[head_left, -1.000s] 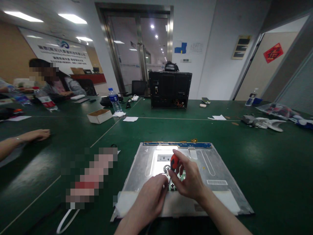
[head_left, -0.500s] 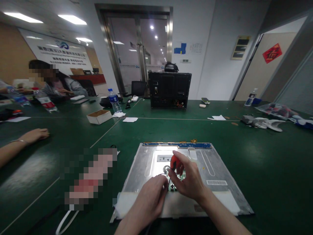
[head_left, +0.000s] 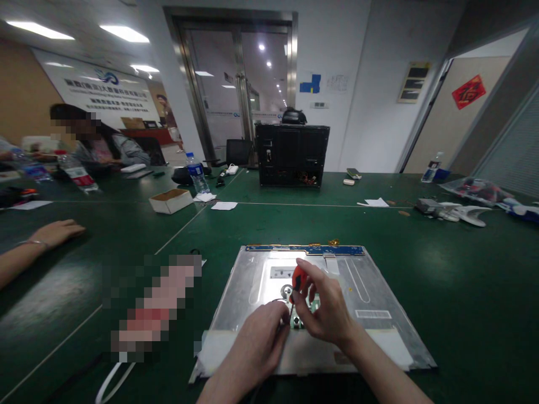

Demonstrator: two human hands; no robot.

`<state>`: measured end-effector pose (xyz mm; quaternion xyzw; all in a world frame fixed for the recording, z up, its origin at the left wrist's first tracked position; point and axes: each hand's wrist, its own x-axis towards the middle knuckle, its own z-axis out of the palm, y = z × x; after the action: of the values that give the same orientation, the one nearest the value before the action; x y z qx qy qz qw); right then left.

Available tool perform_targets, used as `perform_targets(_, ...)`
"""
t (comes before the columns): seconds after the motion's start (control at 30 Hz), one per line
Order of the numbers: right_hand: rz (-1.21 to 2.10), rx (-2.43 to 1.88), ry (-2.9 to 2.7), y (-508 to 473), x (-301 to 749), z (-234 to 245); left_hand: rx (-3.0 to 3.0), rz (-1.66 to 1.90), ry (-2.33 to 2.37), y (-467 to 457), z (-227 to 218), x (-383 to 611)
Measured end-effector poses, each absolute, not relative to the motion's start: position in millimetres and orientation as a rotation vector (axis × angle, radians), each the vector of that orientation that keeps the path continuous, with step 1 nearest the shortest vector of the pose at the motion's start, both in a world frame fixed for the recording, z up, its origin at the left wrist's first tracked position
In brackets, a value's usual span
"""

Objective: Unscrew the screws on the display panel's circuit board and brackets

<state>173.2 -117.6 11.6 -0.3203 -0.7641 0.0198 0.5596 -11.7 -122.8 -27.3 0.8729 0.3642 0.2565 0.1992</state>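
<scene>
A flat display panel point(head_left: 337, 353) lies back side up on the table, with a blue circuit strip point(head_left: 278, 249) along its far edge. My right hand point(head_left: 326, 303) is closed around the red and black handle of a screwdriver point(head_left: 298, 278). The thin shaft points down at a small green circuit board point(head_left: 297, 322) in the panel's middle, partly hidden by my hands. Beside the shaft, my left hand point(head_left: 263, 331) has its fingers drawn together low over the board. Whatever they pinch is hidden from view.
Left of the panel lies a pixelated pinkish object point(head_left: 162, 303) with a white loop. Another person's hand point(head_left: 59, 231) rests farther left. Beyond are an open box point(head_left: 170, 201), a water bottle point(head_left: 196, 173), a black monitor housing point(head_left: 292, 154) and grey-white parts point(head_left: 452, 210) at the right.
The screwdriver handle has shifted and turned slightly in my right hand. My left hand stays in place. A walking person now appears in the background at the left.
</scene>
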Motion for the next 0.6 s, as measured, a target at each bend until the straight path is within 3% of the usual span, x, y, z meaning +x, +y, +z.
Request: perform_targets(0.6, -0.020, -0.780, -1.794, -116.9, 171.1, 14.5, 2.435, 0.708, 1.055, -123.4, -24.1, -11.9)
